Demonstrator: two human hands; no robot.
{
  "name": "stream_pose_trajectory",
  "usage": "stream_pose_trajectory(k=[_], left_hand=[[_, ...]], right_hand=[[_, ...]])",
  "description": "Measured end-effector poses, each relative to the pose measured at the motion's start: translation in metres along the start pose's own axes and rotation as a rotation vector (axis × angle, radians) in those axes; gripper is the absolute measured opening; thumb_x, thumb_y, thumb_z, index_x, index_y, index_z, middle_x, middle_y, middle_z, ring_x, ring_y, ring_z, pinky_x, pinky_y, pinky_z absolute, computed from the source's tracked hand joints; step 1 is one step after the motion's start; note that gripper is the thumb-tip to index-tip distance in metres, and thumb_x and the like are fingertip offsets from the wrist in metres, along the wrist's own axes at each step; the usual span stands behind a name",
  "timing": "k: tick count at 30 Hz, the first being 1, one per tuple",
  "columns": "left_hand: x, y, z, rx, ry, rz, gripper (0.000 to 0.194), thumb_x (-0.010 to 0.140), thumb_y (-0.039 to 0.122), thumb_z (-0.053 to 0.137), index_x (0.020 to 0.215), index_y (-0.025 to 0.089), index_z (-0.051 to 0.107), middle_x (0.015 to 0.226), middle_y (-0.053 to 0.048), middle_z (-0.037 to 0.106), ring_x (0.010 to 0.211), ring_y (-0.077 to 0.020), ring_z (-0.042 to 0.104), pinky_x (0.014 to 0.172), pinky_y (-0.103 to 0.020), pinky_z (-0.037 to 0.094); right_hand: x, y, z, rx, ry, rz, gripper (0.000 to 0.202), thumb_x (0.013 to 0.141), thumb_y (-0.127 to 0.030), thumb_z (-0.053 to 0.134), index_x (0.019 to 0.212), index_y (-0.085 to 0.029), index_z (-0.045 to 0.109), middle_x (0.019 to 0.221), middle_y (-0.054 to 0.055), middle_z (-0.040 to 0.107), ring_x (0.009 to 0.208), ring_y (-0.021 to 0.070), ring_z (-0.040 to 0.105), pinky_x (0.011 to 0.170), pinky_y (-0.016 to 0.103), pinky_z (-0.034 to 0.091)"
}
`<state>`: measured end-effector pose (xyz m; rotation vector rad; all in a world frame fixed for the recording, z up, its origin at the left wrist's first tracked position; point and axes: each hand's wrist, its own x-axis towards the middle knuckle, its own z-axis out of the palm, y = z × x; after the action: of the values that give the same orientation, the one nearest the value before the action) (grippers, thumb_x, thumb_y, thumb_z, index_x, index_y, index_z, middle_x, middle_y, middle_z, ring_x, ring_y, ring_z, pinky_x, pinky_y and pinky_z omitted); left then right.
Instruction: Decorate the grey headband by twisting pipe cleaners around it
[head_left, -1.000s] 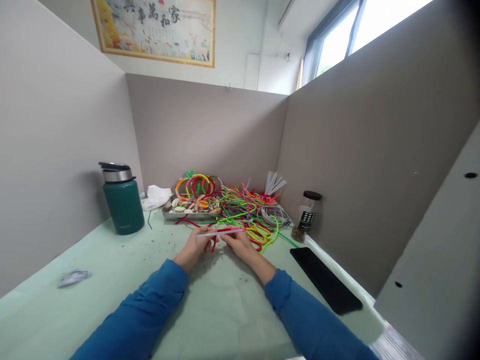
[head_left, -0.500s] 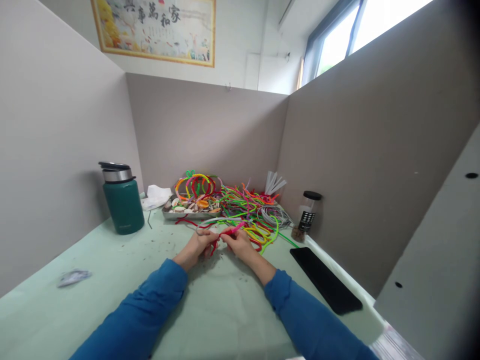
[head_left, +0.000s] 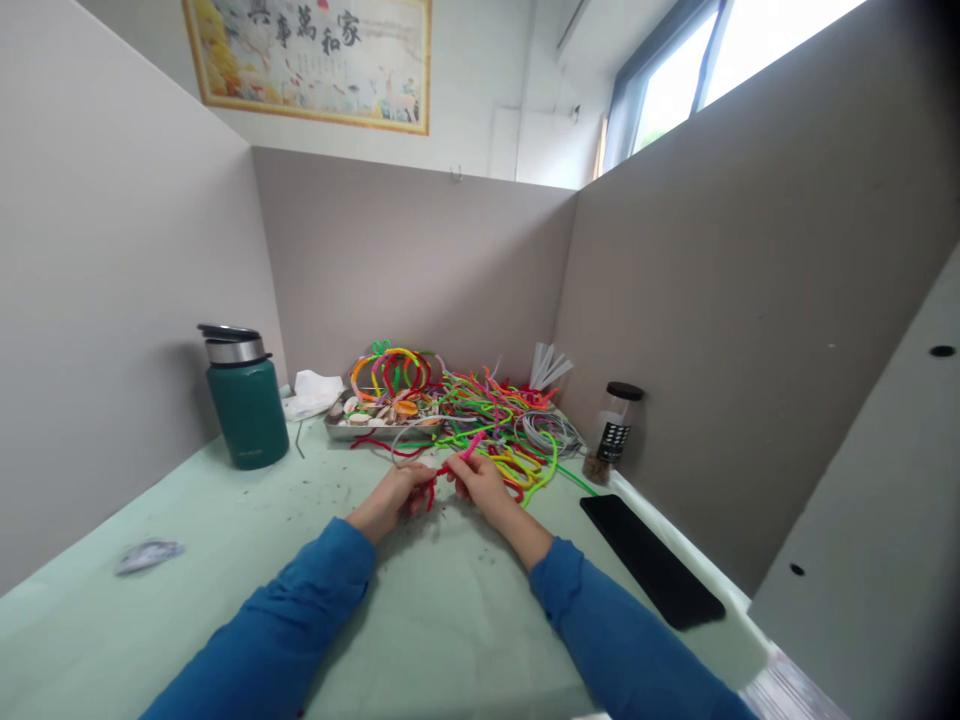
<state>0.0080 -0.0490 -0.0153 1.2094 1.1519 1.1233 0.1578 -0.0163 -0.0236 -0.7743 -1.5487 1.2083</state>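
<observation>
Between my fingertips, just above the table, is a red pipe cleaner [head_left: 431,494] with one end hanging down. My left hand [head_left: 395,497] is closed in a pinch on it. My right hand [head_left: 480,487] pinches the same piece close by, and a pink fuzzy stretch [head_left: 474,446] sticks up past its fingers. Whether the pink and red parts are one strand I cannot tell. Behind my hands lies a tangled heap of colourful pipe cleaners [head_left: 495,400]. A grey wire or strand [head_left: 401,440] curves behind my left hand.
A metal tray [head_left: 349,432] with small round pieces stands at the back, with looped pipe-cleaner rings [head_left: 394,370] over it. To the left are a green bottle [head_left: 247,415] and white tissue [head_left: 313,390]. A black-lidded jar [head_left: 611,435] and a black phone-like slab [head_left: 651,560] are right.
The pink stretch has tipped more upright above my right hand, and the red end now hangs straighter. The grey strand behind has shifted a little. Both hands stay almost in place.
</observation>
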Motion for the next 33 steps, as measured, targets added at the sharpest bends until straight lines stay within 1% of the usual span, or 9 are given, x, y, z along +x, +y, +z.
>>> stream_pose_trajectory(k=[3, 6, 12, 15, 18, 21, 24, 29, 33], left_hand=[[-0.001, 0.002, 0.001, -0.015, 0.003, -0.062, 0.021, 0.067, 0.031, 0.053, 0.052, 0.018, 0.044, 0.037, 0.004, 0.042, 0.028, -0.0070, 0.032, 0.032, -0.023, 0.021], [-0.003, 0.005, 0.002, -0.037, -0.014, -0.105, 0.019, 0.066, 0.030, 0.051, 0.053, 0.017, 0.046, 0.039, 0.003, 0.044, 0.027, -0.0064, 0.030, 0.031, -0.022, 0.021], [-0.005, 0.007, 0.003, -0.082, -0.033, -0.097, 0.017, 0.065, 0.029, 0.052, 0.055, 0.017, 0.044, 0.039, 0.004, 0.043, 0.028, -0.0064, 0.030, 0.032, -0.022, 0.021], [-0.008, 0.010, 0.002, -0.117, -0.045, -0.140, 0.018, 0.065, 0.028, 0.052, 0.054, 0.017, 0.042, 0.039, 0.005, 0.040, 0.028, -0.0051, 0.027, 0.032, -0.021, 0.019], [-0.010, 0.014, 0.002, -0.162, -0.127, -0.216, 0.021, 0.068, 0.029, 0.052, 0.053, 0.017, 0.041, 0.040, 0.006, 0.037, 0.028, -0.0047, 0.027, 0.032, -0.021, 0.019], [-0.010, 0.016, 0.000, -0.228, -0.224, -0.289, 0.020, 0.069, 0.028, 0.051, 0.056, 0.017, 0.041, 0.042, 0.006, 0.038, 0.028, -0.0043, 0.026, 0.032, -0.021, 0.019], [-0.008, 0.014, -0.002, -0.297, -0.249, -0.324, 0.016, 0.069, 0.026, 0.051, 0.059, 0.016, 0.042, 0.043, 0.005, 0.039, 0.028, -0.0041, 0.025, 0.032, -0.020, 0.018], [-0.006, 0.012, -0.004, -0.301, -0.262, -0.320, 0.013, 0.069, 0.026, 0.050, 0.063, 0.015, 0.048, 0.042, 0.006, 0.037, 0.027, -0.0042, 0.023, 0.031, -0.020, 0.016], [-0.008, 0.013, -0.001, -0.268, -0.228, -0.241, 0.016, 0.071, 0.030, 0.054, 0.071, 0.014, 0.054, 0.047, 0.005, 0.045, 0.029, -0.0034, 0.027, 0.033, -0.020, 0.019]], right_hand=[[0.002, 0.002, -0.002, 0.067, 0.024, 0.035, 0.033, 0.076, -0.048, 0.053, 0.076, -0.016, 0.060, 0.059, -0.001, 0.057, 0.038, 0.0071, 0.042, 0.036, 0.021, 0.027], [0.002, 0.003, -0.003, 0.072, 0.018, 0.035, 0.036, 0.077, -0.049, 0.052, 0.075, -0.015, 0.060, 0.057, -0.001, 0.056, 0.037, 0.0068, 0.041, 0.036, 0.021, 0.027], [0.001, 0.002, -0.003, 0.086, 0.009, 0.025, 0.035, 0.077, -0.049, 0.054, 0.076, -0.015, 0.060, 0.057, -0.001, 0.056, 0.037, 0.0067, 0.041, 0.036, 0.020, 0.027], [0.001, 0.003, -0.003, 0.121, -0.007, 0.022, 0.036, 0.077, -0.050, 0.053, 0.076, -0.015, 0.061, 0.057, -0.001, 0.056, 0.037, 0.0065, 0.042, 0.036, 0.020, 0.026], [0.001, 0.003, -0.004, 0.161, -0.028, 0.019, 0.038, 0.077, -0.051, 0.053, 0.075, -0.014, 0.061, 0.056, -0.001, 0.055, 0.037, 0.0060, 0.042, 0.037, 0.020, 0.025], [0.002, 0.004, -0.005, 0.201, -0.042, 0.025, 0.040, 0.077, -0.052, 0.053, 0.073, -0.013, 0.061, 0.054, -0.001, 0.055, 0.036, 0.0054, 0.042, 0.037, 0.019, 0.025], [0.001, 0.004, -0.005, 0.221, -0.071, 0.028, 0.039, 0.078, -0.052, 0.053, 0.075, -0.014, 0.061, 0.055, -0.002, 0.055, 0.036, 0.0051, 0.042, 0.037, 0.019, 0.025], [0.000, 0.006, -0.005, 0.173, -0.158, 0.045, 0.035, 0.075, -0.049, 0.058, 0.071, -0.014, 0.059, 0.060, 0.000, 0.060, 0.037, 0.0047, 0.042, 0.036, 0.019, 0.026], [0.001, 0.007, -0.005, 0.228, -0.143, 0.050, 0.034, 0.075, -0.047, 0.059, 0.072, -0.014, 0.059, 0.061, 0.001, 0.062, 0.036, 0.0044, 0.041, 0.036, 0.019, 0.026]])
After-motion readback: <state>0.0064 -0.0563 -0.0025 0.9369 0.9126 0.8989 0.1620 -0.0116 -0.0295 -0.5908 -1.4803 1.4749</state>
